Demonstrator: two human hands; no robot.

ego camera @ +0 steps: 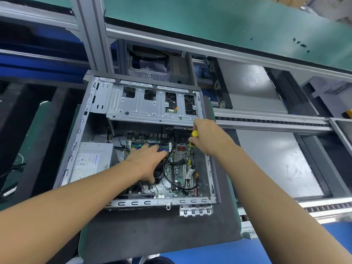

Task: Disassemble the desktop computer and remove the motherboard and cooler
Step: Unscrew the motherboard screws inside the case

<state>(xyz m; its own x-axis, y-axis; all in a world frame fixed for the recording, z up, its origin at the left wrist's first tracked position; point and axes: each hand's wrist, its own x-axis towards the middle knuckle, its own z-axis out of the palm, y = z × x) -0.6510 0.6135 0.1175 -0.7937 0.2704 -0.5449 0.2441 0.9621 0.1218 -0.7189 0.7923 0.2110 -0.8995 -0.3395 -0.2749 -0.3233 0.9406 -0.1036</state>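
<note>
Now | left hand (146, 161) spread flat atop cooler (159, 171) | right hand (206, 139) grips screwdriver (194, 134), tip seemingly on motherboard (180, 169)

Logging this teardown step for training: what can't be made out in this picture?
Head view only:
- Screwdriver tip: too small, lost against the motherboard below the right hand gripping it.
- Cooler: mostly covered by the left hand; whether its fingers grip it is unclear.
- Power supply label: print too small.
- Dark specks on the green shelf: too small to identify.
</note>
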